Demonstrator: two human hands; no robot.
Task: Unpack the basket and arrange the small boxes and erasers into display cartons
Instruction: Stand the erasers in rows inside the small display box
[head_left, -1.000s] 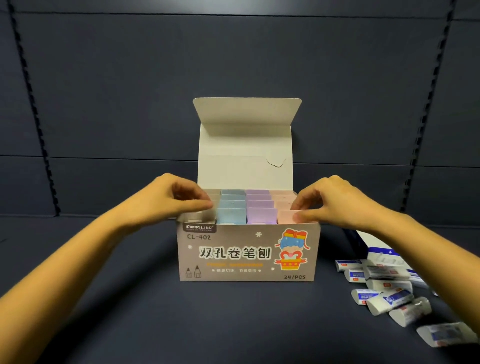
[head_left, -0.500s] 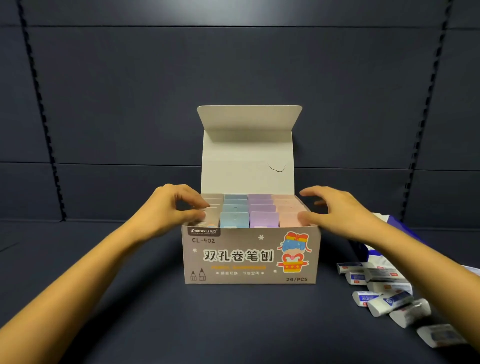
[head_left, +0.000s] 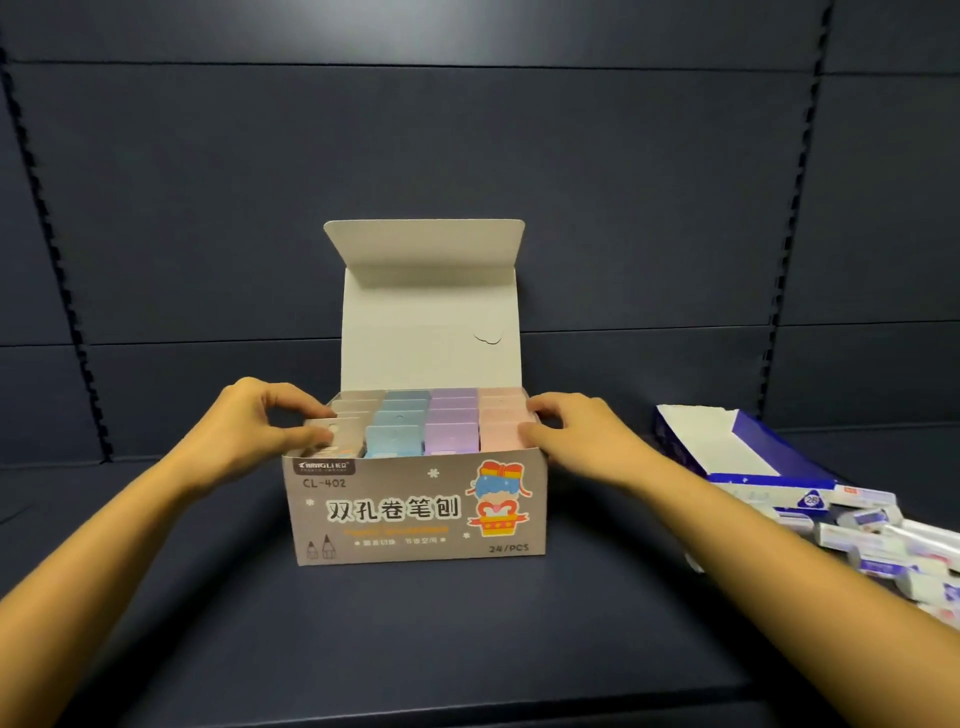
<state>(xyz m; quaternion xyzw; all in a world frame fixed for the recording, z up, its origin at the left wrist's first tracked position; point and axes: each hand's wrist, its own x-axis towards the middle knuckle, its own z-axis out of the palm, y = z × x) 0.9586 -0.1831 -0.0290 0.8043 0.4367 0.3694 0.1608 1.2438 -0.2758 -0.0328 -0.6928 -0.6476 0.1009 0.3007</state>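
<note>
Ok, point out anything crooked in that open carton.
The front grey box in the leftmost column sits skewed, pinched by the left hand; the blue, purple and pink columns line up evenly. Erasers lie heaped loose on the right.

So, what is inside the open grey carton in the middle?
Small boxes in four rows: beige, blue, purple, pink. The left hand pinches the front beige box; the right hand touches the pink row. The carton's front wall hides their lower parts and anything beneath.
</note>
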